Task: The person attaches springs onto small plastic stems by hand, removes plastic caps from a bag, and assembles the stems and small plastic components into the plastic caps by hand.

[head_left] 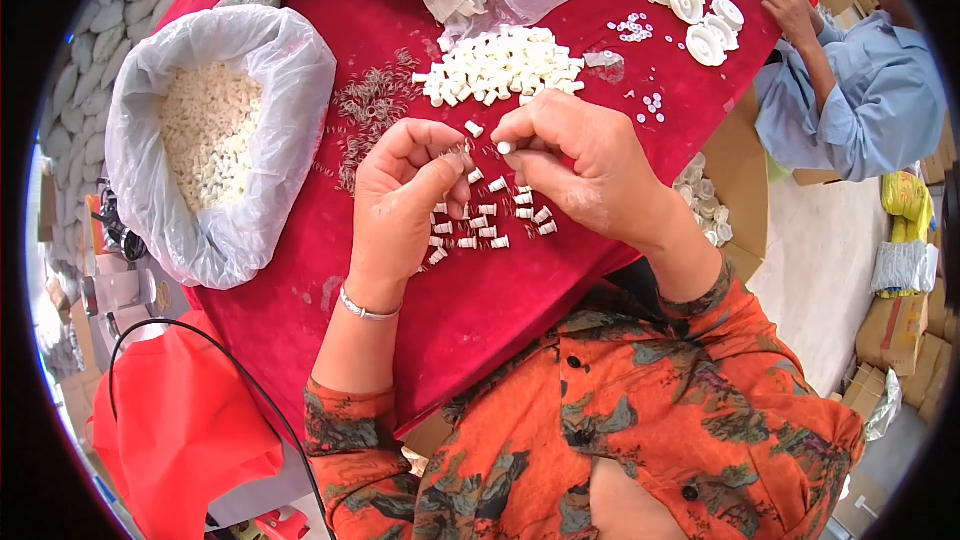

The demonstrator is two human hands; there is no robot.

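My right hand pinches a small white plastic piece between thumb and forefinger, its round end showing. Opposite it, my left hand is closed, with thin metal springs at its fingertips. The two hands are a little apart. On the red cloth below them lie several short white plastic fittings, some with thin wire ends beside them. One loose fitting sits between the hands, near a large heap of cream-white fittings. Left of that heap spreads a tangle of small springs.
A bag-lined tub of small cream pieces stands at left. White round parts and small rings lie at far right, near a co-worker's hand. A carton of clear pieces adjoins the table's right edge. A black cable curves at lower left.
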